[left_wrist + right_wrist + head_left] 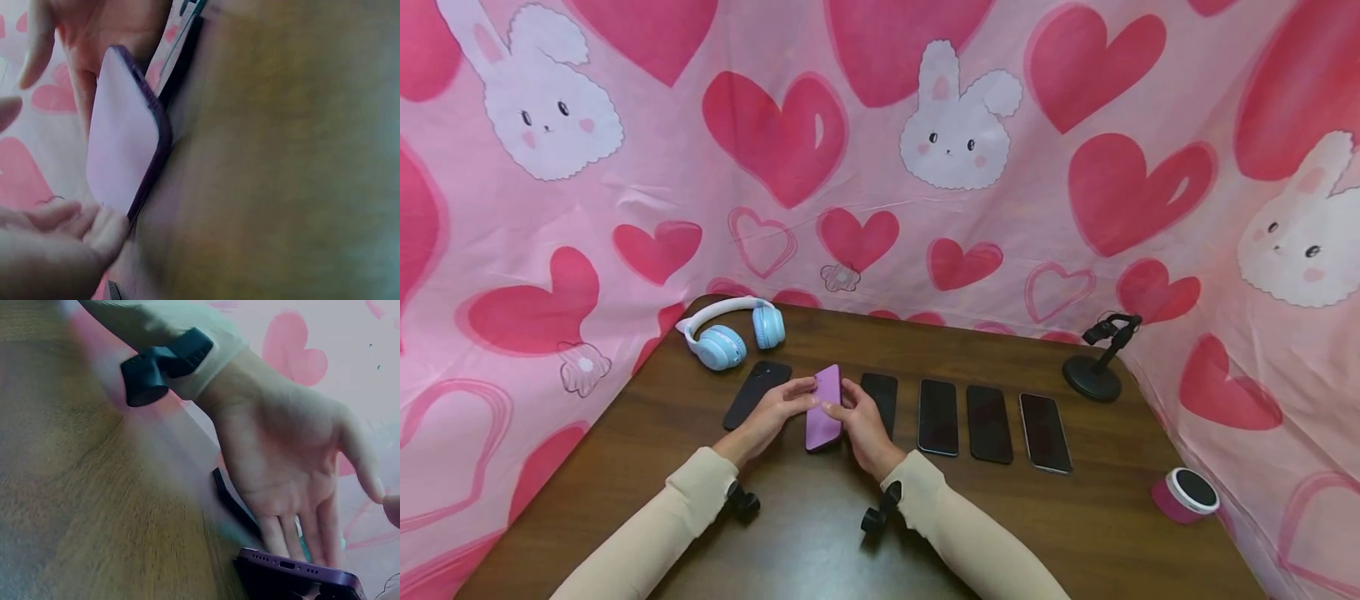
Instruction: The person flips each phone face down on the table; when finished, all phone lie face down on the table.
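Note:
Between both hands is a purple smartphone (824, 421), its purple back facing up. My left hand (773, 414) grips its left edge, with the thumb reaching over the back. On the opposite edge, my right hand (867, 427) holds it with the thumb laid on the back. The phone (122, 134) is tilted in the left wrist view. Its charging-port edge (287, 565) faces the right wrist view, with the dark screen side beneath. A dark phone (757, 394) lies left of the left hand. Another black phone (882, 396) is partly hidden behind the right hand.
Right of the hands, a black phone (937, 417), a second (989, 423) and a third (1045, 432) lie in a row. Light blue headphones (720, 346) rest at the back left. At the right are a black stand (1092, 377) and a small pink-and-white round container (1185, 496).

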Motion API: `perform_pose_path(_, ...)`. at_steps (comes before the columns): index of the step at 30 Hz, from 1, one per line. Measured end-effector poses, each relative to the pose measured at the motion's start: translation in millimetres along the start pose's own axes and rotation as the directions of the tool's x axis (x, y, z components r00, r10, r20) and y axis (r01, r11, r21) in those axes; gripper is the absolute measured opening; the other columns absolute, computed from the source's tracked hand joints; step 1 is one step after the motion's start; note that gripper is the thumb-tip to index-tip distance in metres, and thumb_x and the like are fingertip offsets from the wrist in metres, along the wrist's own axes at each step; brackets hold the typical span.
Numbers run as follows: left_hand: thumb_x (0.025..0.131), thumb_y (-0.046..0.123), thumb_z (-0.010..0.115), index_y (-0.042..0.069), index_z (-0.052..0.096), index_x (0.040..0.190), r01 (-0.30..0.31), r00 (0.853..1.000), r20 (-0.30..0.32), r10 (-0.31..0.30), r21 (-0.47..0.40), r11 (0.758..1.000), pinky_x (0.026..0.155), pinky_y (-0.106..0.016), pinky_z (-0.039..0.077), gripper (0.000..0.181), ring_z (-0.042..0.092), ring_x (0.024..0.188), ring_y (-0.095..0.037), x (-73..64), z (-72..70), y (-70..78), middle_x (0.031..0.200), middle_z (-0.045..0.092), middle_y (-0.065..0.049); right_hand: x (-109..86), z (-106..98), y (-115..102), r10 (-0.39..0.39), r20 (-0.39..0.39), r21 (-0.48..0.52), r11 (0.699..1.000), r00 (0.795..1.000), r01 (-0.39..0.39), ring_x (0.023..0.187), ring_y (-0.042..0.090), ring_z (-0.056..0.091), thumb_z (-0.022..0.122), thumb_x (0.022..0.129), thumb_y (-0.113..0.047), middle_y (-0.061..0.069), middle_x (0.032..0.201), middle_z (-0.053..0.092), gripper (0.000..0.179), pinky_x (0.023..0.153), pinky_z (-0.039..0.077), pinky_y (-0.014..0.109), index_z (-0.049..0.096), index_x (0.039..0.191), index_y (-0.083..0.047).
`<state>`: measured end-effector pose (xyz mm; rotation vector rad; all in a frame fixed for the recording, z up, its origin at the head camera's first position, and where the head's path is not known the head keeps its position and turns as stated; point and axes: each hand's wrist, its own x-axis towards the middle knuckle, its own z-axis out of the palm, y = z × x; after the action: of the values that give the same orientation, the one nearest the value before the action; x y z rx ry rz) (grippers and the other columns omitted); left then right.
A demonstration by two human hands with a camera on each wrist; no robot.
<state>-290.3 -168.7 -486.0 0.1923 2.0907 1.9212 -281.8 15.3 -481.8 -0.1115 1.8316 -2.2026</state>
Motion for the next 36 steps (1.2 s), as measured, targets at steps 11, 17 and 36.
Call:
perform_pose_path(11, 0.096, 0.032, 0.062, -0.004, 0.03, 0.155, 0.108, 0.993, -0.058, -0.101, 0.152, 0.982, 0.125, -0.062, 0.021, 0.076, 0.031, 0.151, -0.043, -5.5, 3.3, 3.5, 0.163, 0.031, -0.026, 2.8, 1, 2, -0.028, -0.046, -0.04, 0.999, 0.999, 0.026, 0.144, 0.042, 0.044, 0.064, 0.092, -0.002, 0.03, 0.156, 0.04, 0.072, 0.12, 0.036, 0.054, 0.029, 0.153, 0.01)
perform_pose_path(17, 0.097, 0.027, 0.06, -0.004, 0.027, 0.156, 0.122, 0.992, -0.02, -0.121, 0.028, 0.992, 0.125, -0.057, 0.024, 0.074, 0.029, 0.153, -0.041, 0.3, 0.3, 0.2, 0.165, 0.027, -0.025, 4.4, 4, 3, -0.02, -0.087, -0.101, 0.995, 0.996, 0.011, 0.143, 0.041, 0.045, 0.068, 0.091, -0.004, 0.028, 0.155, 0.041, 0.072, 0.119, 0.038, 0.052, 0.033, 0.152, 0.008)
perform_pose_path(36, 0.099, 0.025, 0.056, -0.004, 0.021, 0.158, 0.094, 0.995, -0.015, -0.094, -0.01, 0.996, 0.127, -0.056, 0.019, 0.074, 0.022, 0.156, -0.04, 4.9, -14.1, 0.3, 0.168, 0.021, -0.024, 4.8, 5, -5, 0.014, -0.063, -0.379, 0.925, 0.998, -0.037, 0.13, 0.034, 0.057, 0.075, 0.088, -0.016, 0.023, 0.145, 0.055, 0.077, 0.115, 0.042, 0.053, 0.038, 0.153, 0.002)
